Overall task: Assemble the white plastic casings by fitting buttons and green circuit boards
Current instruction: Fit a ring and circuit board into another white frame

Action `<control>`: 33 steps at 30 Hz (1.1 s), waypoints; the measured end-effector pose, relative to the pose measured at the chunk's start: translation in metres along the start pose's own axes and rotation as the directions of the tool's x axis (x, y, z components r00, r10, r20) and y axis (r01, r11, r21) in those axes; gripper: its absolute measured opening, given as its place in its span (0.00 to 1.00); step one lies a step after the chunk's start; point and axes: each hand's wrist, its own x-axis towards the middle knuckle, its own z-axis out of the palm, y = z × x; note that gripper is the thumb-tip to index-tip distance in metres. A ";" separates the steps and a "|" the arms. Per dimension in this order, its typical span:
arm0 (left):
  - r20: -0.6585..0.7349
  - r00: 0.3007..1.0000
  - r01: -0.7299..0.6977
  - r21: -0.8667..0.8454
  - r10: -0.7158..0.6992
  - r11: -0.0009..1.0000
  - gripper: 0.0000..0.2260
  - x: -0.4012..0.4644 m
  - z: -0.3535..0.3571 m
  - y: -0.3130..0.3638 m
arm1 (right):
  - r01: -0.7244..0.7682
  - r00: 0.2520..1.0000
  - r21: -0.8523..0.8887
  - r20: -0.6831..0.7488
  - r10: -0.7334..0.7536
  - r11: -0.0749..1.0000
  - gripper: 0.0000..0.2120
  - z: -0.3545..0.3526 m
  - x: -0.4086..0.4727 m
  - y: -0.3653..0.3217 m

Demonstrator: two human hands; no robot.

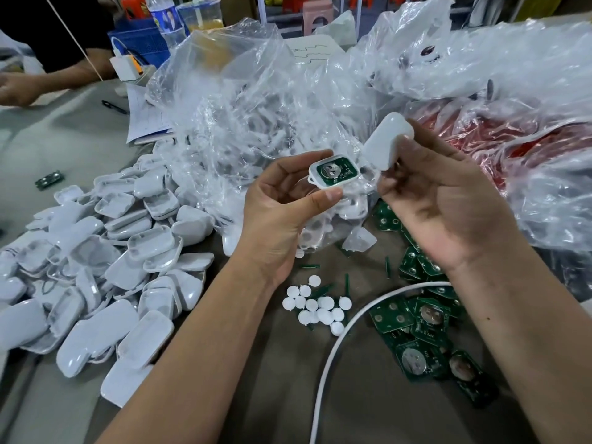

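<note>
left hand (282,200): pinching a casing half (333,172), green board (334,170) sitting inside
right hand (439,200): gripping a white cover (386,144)
table: loose buttons (317,307) between the arms

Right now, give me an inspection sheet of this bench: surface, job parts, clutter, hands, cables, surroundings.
Surface: grey table, largely covered with parts.
Job's things: casing half with green board seated in it, held in the left hand; plain white cover held in the right hand; pile of white casings at left; white buttons in front; loose green boards at right.
Clutter: clear plastic bags behind the hands; stray board; pen beside papers.
Grip: both hands pinch their parts.
Cables: white cable curving between the forearms.
Surroundings: another person's arm far left; bottle and cup behind.
</note>
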 end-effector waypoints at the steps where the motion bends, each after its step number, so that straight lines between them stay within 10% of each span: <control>1: -0.004 1.000 0.001 -0.001 -0.001 1.000 0.22 0.000 0.000 0.000 | 0.021 1.000 0.001 0.000 -0.021 1.000 0.08 0.000 0.000 0.000; 15: -0.079 0.996 -0.022 0.073 0.028 0.997 0.24 -0.003 0.007 -0.003 | 0.141 0.990 -0.240 0.016 -0.141 0.960 0.15 -0.001 0.001 0.003; 33: -0.110 0.989 -0.070 0.211 0.094 0.975 0.18 -0.009 0.021 -0.003 | 0.364 0.892 -0.779 0.132 -0.433 0.510 0.12 0.000 0.001 0.014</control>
